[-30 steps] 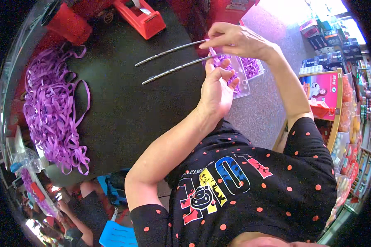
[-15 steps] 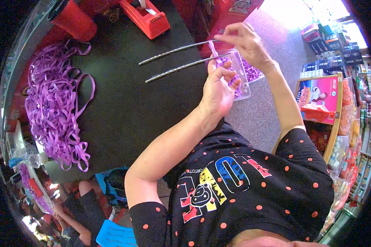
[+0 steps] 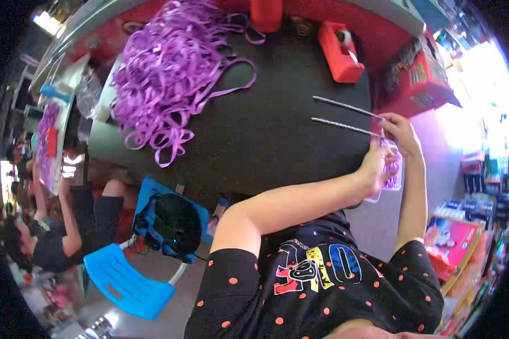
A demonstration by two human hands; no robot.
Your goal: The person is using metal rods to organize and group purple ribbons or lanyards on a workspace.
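Two thin twisted metal rods (image 3: 345,105) jut side by side over the dark tabletop from its right edge. A short piece of purple ribbon (image 3: 382,134) spans the rod ends between my hands. My right hand (image 3: 401,133) is closed, thumb and fingers pinched on the ribbon by the far rod's end. By the near rod, my left hand (image 3: 375,166) has its thumb and finger together on the ribbon, other fingers loosely curled. Partly behind the left hand is a clear plastic box (image 3: 400,183) of purple ribbon pieces. The fingertips are small and partly hidden.
A large heap of purple ribbon (image 3: 167,73) covers the table's far left. At the back stand a red container (image 3: 266,16) and a red tape dispenser (image 3: 342,53). Blue chair (image 3: 130,282) and black bag (image 3: 177,225) are left of me. Another person (image 3: 51,237) sits further left.
The view has swung left, so the table, heap and chair show further right. My right hand has come down from above the rods to the far rod's end; my left stays by the near rod.
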